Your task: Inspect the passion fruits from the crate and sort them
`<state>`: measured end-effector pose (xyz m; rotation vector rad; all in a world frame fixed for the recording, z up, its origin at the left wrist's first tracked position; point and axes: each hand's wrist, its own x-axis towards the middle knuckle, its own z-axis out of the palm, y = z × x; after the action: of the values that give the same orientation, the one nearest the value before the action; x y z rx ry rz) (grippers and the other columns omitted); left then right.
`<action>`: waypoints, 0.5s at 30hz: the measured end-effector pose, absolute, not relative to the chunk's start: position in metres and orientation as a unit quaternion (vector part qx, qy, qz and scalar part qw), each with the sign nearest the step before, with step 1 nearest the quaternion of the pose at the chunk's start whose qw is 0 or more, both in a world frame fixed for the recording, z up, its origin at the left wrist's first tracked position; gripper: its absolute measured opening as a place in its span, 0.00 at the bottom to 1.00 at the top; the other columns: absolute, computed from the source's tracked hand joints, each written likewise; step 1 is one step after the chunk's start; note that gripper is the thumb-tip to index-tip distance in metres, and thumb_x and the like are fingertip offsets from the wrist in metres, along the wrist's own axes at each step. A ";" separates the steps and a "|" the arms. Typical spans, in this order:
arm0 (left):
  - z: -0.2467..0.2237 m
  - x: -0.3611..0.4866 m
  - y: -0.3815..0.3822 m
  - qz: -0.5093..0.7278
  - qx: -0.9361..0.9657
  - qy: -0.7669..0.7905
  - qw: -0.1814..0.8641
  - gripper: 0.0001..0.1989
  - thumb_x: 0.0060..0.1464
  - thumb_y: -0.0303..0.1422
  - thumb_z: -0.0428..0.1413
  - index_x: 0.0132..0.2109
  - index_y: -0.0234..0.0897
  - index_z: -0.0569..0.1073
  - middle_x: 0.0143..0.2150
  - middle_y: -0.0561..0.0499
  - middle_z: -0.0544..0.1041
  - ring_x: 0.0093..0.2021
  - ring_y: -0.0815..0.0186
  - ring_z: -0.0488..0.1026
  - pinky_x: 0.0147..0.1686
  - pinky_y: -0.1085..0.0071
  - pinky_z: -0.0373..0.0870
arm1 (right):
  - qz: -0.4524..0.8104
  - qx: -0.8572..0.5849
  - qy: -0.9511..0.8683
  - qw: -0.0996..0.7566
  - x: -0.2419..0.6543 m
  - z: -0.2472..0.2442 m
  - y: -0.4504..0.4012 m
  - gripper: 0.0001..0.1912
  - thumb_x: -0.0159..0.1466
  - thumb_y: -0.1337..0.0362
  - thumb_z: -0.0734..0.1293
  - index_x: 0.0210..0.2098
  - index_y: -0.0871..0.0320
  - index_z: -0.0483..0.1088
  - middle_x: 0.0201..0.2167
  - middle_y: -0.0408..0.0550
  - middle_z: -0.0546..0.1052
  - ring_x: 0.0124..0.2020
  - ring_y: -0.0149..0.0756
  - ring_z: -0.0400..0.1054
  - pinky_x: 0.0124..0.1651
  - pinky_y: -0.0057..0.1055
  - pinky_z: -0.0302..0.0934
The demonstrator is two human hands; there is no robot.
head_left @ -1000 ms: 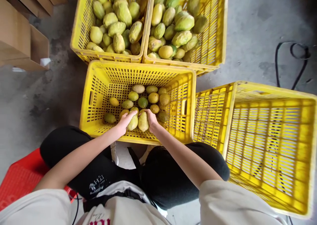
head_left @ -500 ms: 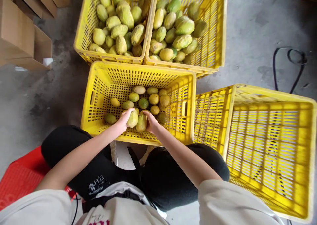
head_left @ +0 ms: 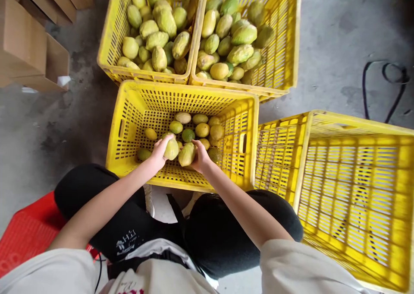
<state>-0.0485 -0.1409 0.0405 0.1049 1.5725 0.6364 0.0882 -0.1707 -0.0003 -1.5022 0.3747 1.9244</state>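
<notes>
My left hand (head_left: 159, 151) is closed around a yellow-green papaya-like fruit (head_left: 171, 150), gripping it from the left. Another such fruit (head_left: 187, 154), a bit more pointed, is held by my right hand (head_left: 201, 157) from its right side. Both are over the near half of a yellow slatted crate (head_left: 136, 96) in front of my knees. On the crate's floor lie several more fruits, among them a dark green one (head_left: 188, 135), a small yellow one at the left (head_left: 150, 133) and a brownish one at the back (head_left: 183, 118).
Two yellow crates of similar fruit, left (head_left: 108, 54) and right (head_left: 293, 48), stand beyond. A tipped yellow crate (head_left: 309, 156) lies at the right. Cardboard boxes (head_left: 26, 39) are at upper left, a red plastic item (head_left: 35, 229) at lower left, a black cord (head_left: 365, 91) on the floor.
Both hands have drawn slightly apart, each with its fruit. The fruit in my right hand has tilted, and the view has shifted a little.
</notes>
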 end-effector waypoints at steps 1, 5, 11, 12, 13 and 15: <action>0.043 -0.049 -0.138 0.285 0.037 0.694 0.660 0.06 0.68 0.34 0.60 0.42 0.37 0.74 0.33 0.53 0.77 0.29 0.68 0.75 0.26 0.75 0.73 | 0.733 -0.571 0.159 0.333 0.087 0.006 -0.169 0.17 0.71 0.51 0.60 0.43 0.54 0.75 0.25 0.47 0.74 0.34 0.45 0.74 0.40 0.38 0.73; 0.044 -0.052 -0.132 0.265 0.014 0.696 0.667 0.08 0.67 0.37 0.61 0.44 0.37 0.75 0.33 0.51 0.76 0.32 0.65 0.76 0.29 0.73 0.77 | 0.710 -0.584 0.166 0.357 0.087 0.021 -0.163 0.14 0.71 0.52 0.62 0.41 0.54 0.74 0.23 0.45 0.73 0.31 0.43 0.73 0.38 0.36 0.73; 0.035 -0.055 -0.135 0.247 -0.003 0.689 0.681 0.11 0.67 0.41 0.59 0.47 0.38 0.74 0.34 0.50 0.77 0.37 0.61 0.79 0.38 0.70 0.82 | 0.728 -0.577 0.144 0.341 0.092 0.020 -0.164 0.16 0.70 0.50 0.62 0.40 0.55 0.74 0.24 0.46 0.72 0.30 0.42 0.72 0.35 0.36 0.72; 0.033 -0.055 -0.135 0.243 -0.003 0.693 0.679 0.12 0.67 0.41 0.60 0.48 0.37 0.74 0.34 0.50 0.77 0.37 0.62 0.79 0.39 0.70 0.82 | 0.734 -0.567 0.154 0.341 0.092 0.021 -0.164 0.18 0.71 0.49 0.60 0.39 0.55 0.74 0.23 0.46 0.71 0.30 0.42 0.72 0.34 0.36 0.72; 0.032 -0.055 -0.135 0.240 0.000 0.695 0.678 0.12 0.67 0.41 0.60 0.49 0.37 0.74 0.35 0.49 0.77 0.38 0.62 0.79 0.39 0.70 0.83 | 0.740 -0.555 0.164 0.343 0.091 0.022 -0.164 0.20 0.71 0.49 0.58 0.39 0.55 0.74 0.23 0.47 0.71 0.29 0.43 0.72 0.34 0.36 0.72; 0.032 -0.055 -0.135 0.239 0.002 0.695 0.678 0.13 0.67 0.41 0.60 0.49 0.37 0.74 0.35 0.49 0.78 0.38 0.62 0.79 0.39 0.70 0.82 | 0.749 -0.537 0.175 0.346 0.091 0.025 -0.164 0.20 0.72 0.50 0.56 0.38 0.55 0.73 0.23 0.47 0.71 0.28 0.42 0.71 0.32 0.36 0.72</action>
<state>-0.0548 -0.1353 0.0318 0.0039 1.5620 0.5363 0.0912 -0.1636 0.0248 -1.3940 0.4543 1.9452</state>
